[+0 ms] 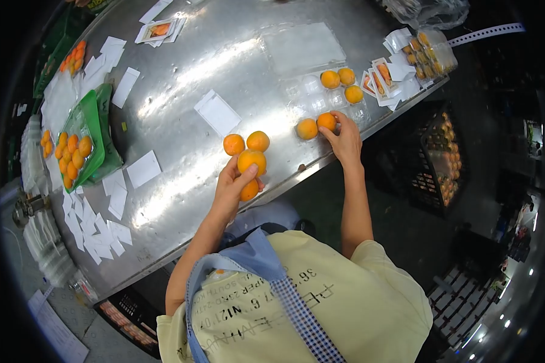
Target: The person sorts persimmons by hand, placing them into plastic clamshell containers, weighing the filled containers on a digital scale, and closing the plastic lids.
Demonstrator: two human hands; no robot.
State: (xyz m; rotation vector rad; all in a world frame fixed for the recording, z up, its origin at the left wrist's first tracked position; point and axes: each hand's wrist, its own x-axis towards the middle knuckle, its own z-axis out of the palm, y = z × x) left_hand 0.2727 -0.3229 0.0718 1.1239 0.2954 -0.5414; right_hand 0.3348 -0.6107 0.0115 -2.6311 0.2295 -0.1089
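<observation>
My left hand (229, 187) is closed round a round orange-yellow apricot (252, 162). Another apricot (249, 190) shows low against its fingers; whether it is gripped too I cannot tell. Just beyond this hand, two apricots (234, 144) lie on the metal table. My right hand (344, 140) pinches an apricot (326, 121) at the near edge of a clear plastic tray (293, 91) with moulded cups. Touching that fruit on its left is another apricot (307, 128). Farther back in the tray sit several apricots (346, 76).
White cards (218, 113) are scattered over the metal table (181, 127). A green-edged basket (91, 139) with fruit stands left. Picture labels (381, 77) and a filled clear pack (430, 54) lie at the right edge. Below is a black crate (440, 160) of fruit.
</observation>
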